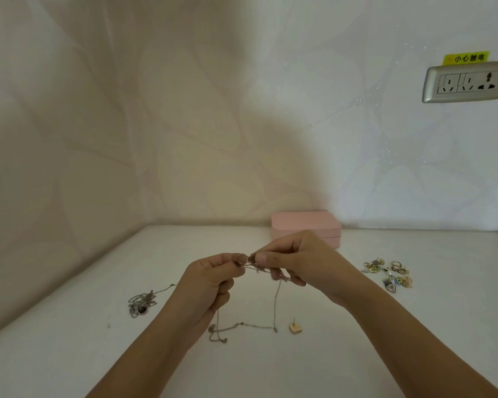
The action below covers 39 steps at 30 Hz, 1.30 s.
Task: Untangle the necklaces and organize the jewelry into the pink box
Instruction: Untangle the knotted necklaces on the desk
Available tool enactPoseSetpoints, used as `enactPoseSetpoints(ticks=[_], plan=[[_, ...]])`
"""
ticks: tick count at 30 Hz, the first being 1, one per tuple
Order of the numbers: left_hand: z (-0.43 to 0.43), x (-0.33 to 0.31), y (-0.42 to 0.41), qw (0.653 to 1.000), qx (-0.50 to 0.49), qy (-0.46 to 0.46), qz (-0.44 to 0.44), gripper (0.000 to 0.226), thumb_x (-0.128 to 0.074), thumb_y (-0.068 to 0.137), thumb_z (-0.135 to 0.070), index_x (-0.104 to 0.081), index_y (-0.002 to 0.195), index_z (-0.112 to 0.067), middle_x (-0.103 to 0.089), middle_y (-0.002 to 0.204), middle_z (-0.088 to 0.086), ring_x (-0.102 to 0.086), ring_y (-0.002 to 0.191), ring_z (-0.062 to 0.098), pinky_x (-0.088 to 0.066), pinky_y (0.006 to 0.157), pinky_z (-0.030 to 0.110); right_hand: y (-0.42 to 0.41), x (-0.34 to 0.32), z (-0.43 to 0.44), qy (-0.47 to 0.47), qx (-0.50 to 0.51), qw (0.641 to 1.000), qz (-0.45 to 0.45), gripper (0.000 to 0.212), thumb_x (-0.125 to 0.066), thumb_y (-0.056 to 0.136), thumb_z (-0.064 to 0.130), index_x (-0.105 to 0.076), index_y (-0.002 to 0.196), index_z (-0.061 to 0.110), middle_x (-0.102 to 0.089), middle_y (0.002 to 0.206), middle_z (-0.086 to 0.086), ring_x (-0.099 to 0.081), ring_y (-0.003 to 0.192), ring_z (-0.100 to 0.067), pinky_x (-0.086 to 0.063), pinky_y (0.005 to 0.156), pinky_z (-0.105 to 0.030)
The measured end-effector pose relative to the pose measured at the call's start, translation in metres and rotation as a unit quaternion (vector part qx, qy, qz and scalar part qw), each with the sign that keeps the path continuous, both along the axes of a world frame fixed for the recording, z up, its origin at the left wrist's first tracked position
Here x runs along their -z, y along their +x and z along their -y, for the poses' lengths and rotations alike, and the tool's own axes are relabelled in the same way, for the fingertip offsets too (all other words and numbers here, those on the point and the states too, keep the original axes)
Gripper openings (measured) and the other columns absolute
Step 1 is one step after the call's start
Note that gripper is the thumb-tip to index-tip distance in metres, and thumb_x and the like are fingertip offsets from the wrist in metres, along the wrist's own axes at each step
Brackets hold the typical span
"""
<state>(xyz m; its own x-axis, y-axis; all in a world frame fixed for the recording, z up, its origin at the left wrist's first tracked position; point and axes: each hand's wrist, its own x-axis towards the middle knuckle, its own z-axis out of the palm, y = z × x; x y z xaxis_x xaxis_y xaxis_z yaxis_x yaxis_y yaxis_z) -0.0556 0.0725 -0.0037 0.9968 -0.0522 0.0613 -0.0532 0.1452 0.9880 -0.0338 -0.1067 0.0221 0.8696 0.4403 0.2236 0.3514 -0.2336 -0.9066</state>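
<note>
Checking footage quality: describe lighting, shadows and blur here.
Head view: cool light right, warmer and dimmer left; a broad soft shadow on the wall above the pink box; wide-angle bending curves the table edge; the necklace knot between left hand and right hand looks blurred.

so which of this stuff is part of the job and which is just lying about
Job: silver chain pinched by left hand and right hand; tangled necklace with dark pendant; heart stud; earring pile; pink box, lid shut.
Just there: wall socket; yellow sticker above it.
</note>
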Motion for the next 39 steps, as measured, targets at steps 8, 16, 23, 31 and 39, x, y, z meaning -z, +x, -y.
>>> enactPoseSetpoints(ticks=[8,16,23,31,39], plan=[[0.000,-0.004,-0.003,0.997,0.078,-0.011,-0.001,0.009,-0.073,0.071,-0.015,-0.070,0.064,-0.020,-0.021,0.064,-0.004,-0.016,0.049,0.007,-0.012,0.043,0.019,0.001,-0.003,0.003,-0.017,0.032,0.999,0.029,0.005,-0.079,0.075,0.022,-0.079,0.080,0.020,-0.051,0.049,-0.001,-0.047,0.041,-0.007,-0.033,0.044,-0.015],[0.002,0.004,0.002,0.999,0.015,-0.033,-0.007,0.015,-0.058,0.085,-0.006,-0.073,0.084,-0.009,-0.026,0.058,-0.006,-0.016,0.049,0.008,-0.015,0.038,0.016,0.002,0.006,-0.007,-0.092,0.057,0.991,0.073,0.011,-0.082,0.072,0.029,-0.072,0.070,0.024,-0.062,0.057,0.013,-0.048,0.047,-0.003,-0.043,0.052,-0.020],[0.000,0.002,0.001,0.999,0.025,0.024,0.014,0.012,-0.067,0.078,-0.014,-0.076,0.085,-0.011,-0.032,0.053,-0.007,-0.017,0.047,0.007,-0.016,0.039,0.016,-0.002,0.005,-0.008,-0.097,0.044,0.993,0.057,0.004,-0.071,0.085,0.020,-0.070,0.082,0.022,-0.065,0.065,0.021,-0.046,0.045,-0.003,-0.039,0.048,-0.012],[0.000,0.001,0.002,0.998,0.019,0.055,0.030,0.025,-0.049,0.091,0.000,-0.074,0.093,-0.005,-0.020,0.051,-0.006,-0.015,0.044,0.008,-0.017,0.037,0.015,-0.001,0.008,-0.010,-0.034,0.030,0.999,-0.002,0.013,-0.075,0.080,0.015,-0.076,0.083,0.028,-0.072,0.084,0.008,-0.035,0.046,-0.004,-0.030,0.046,-0.015],[-0.003,0.002,0.003,0.991,0.004,0.124,0.056,0.014,-0.066,0.085,-0.020,-0.068,0.085,-0.006,-0.033,0.047,-0.009,-0.025,0.042,0.006,-0.025,0.042,0.015,0.001,0.005,-0.003,0.022,-0.045,0.990,-0.129,0.019,-0.059,0.093,0.015,-0.074,0.096,0.004,-0.073,0.089,-0.003,-0.031,0.047,-0.004,-0.032,0.047,-0.015]])
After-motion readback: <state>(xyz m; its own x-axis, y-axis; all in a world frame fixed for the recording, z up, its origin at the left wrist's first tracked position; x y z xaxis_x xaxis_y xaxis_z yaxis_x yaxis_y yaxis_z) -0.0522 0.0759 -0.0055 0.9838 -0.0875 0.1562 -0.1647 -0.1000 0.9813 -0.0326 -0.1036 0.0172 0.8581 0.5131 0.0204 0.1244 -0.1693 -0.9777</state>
